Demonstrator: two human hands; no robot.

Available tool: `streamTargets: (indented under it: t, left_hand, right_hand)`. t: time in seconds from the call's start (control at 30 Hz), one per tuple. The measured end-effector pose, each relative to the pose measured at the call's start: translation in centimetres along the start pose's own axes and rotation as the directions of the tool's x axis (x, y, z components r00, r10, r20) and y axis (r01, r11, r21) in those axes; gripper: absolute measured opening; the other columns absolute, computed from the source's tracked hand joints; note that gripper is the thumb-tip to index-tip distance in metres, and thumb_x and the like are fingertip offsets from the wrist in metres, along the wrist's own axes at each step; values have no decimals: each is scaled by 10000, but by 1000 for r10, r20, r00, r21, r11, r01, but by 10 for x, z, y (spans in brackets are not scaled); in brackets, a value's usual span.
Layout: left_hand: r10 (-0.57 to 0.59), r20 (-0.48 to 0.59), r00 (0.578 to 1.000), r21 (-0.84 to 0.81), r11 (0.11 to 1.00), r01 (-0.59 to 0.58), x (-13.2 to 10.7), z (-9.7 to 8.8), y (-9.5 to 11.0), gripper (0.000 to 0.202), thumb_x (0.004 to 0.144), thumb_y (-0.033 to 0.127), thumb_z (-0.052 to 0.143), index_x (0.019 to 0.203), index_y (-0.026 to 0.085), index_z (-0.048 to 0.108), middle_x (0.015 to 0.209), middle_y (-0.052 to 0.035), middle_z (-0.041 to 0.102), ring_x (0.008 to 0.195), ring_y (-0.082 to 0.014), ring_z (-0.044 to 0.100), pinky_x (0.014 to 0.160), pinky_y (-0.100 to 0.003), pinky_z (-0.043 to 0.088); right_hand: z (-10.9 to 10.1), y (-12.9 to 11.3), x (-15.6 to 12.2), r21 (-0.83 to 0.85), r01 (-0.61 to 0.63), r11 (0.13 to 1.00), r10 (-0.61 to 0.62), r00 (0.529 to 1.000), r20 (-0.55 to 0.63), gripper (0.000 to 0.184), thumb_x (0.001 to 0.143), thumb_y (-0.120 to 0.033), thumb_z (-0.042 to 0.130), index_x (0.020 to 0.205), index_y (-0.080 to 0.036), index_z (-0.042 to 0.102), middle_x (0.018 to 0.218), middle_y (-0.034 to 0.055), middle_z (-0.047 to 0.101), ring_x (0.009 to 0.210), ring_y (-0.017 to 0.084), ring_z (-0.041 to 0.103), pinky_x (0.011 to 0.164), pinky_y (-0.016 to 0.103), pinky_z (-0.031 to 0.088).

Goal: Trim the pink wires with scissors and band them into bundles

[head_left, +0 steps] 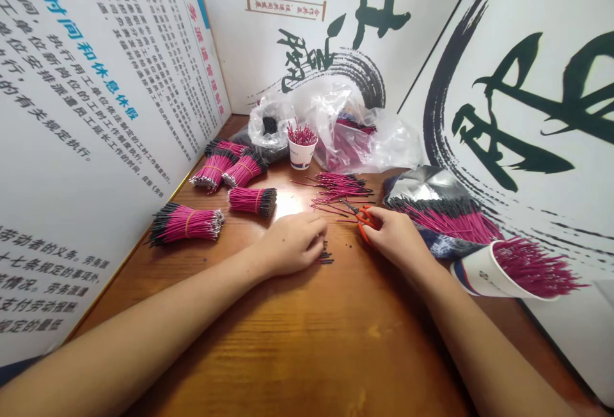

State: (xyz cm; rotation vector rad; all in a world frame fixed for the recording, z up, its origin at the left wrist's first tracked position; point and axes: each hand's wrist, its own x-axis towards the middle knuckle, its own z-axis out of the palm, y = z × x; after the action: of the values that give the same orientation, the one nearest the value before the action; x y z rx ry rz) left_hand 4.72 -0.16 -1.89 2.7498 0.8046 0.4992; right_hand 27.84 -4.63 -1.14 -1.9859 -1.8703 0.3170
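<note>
My right hand [394, 236] grips a pair of orange-handled scissors [365, 220] at the near edge of a loose pile of pink wires [340, 188]. My left hand [292, 244] rests curled on the wooden table [288, 340], with several short black wire bits [325, 254] just beyond its fingertips. The curled fingers hide whatever might lie inside them. To the left stand several banded bundles of pink wires with black ends, the nearest [252, 201] a little way from my left hand.
A paper cup of pink wires [302, 152] stands at the back, before crumpled plastic bags [336, 129]. On the right, a tipped paper cup [480, 271] spills wires over a silver bag [426, 183] and blue cloth [446, 244]. Printed panels [96, 84] wall the table's sides.
</note>
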Motion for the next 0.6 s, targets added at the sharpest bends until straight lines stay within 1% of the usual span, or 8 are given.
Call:
streamTargets:
  t: [0.13, 0.2, 0.33, 0.4, 0.47, 0.53, 0.6]
  left_hand:
    - [-101, -19, 995, -115, 989, 98, -1, 1, -4, 175, 871, 145, 423, 887, 183, 593, 829, -30, 670, 740, -176, 585, 697, -293, 432]
    - [-129, -20, 991, -168, 978, 124, -1, 2, -6, 205, 874, 136, 415, 903, 188, 611, 817, -23, 688, 735, -174, 606, 701, -291, 441]
    - [-93, 34, 995, -218, 971, 98, -2, 2, -7, 225, 847, 94, 441, 886, 187, 642, 797, -18, 710, 724, -166, 636, 700, -278, 448]
    - [-73, 52, 996, -229, 970, 83, -2, 2, -7, 240, 841, 79, 442, 880, 191, 652, 762, -9, 703, 687, -153, 631, 674, -263, 441]
    - [-70, 46, 996, -228, 970, 79, -3, 2, -6, 248, 845, 77, 437, 883, 192, 653, 715, 1, 683, 643, -143, 610, 651, -254, 432]
    - [-80, 17, 997, -217, 973, 81, -3, 2, -6, 242, 853, 88, 436, 919, 187, 647, 710, -1, 667, 638, -145, 592, 653, -258, 432]
    - [-91, -48, 995, -213, 974, 79, -2, 2, -5, 252, 859, 100, 443, 1017, 179, 623, 777, -16, 666, 678, -152, 587, 674, -266, 440]
  right_hand:
    - [-3, 2, 0, -27, -31, 999, 32, 999, 20, 149, 789, -299, 555, 810, -211, 673, 723, 30, 692, 625, 176, 572, 570, 263, 336]
    - [-5, 3, 0, -55, -53, 997, 55, 998, 40, 139, 785, -295, 561, 813, -213, 670, 726, 32, 695, 616, 177, 571, 572, 269, 334]
    - [-5, 3, 1, -100, -46, 994, 52, 997, 58, 138, 797, -288, 551, 844, -213, 656, 744, 41, 696, 614, 179, 567, 582, 276, 327]
    - [-3, 2, 1, -145, -34, 989, 44, 997, 64, 126, 803, -299, 549, 827, -206, 630, 738, 52, 687, 606, 182, 557, 572, 278, 317]
    - [-1, 2, 2, -183, -30, 983, 41, 997, 59, 120, 799, -316, 559, 791, -204, 599, 711, 56, 670, 585, 181, 538, 556, 278, 306]
    - [0, 1, 1, -157, -18, 987, 26, 999, 45, 126, 793, -327, 569, 750, -208, 571, 689, 49, 656, 572, 176, 527, 548, 275, 305]
    - [2, -1, -1, -46, 15, 999, -14, 999, 38, 134, 792, -327, 571, 727, -211, 554, 686, 37, 651, 580, 168, 532, 549, 265, 321]
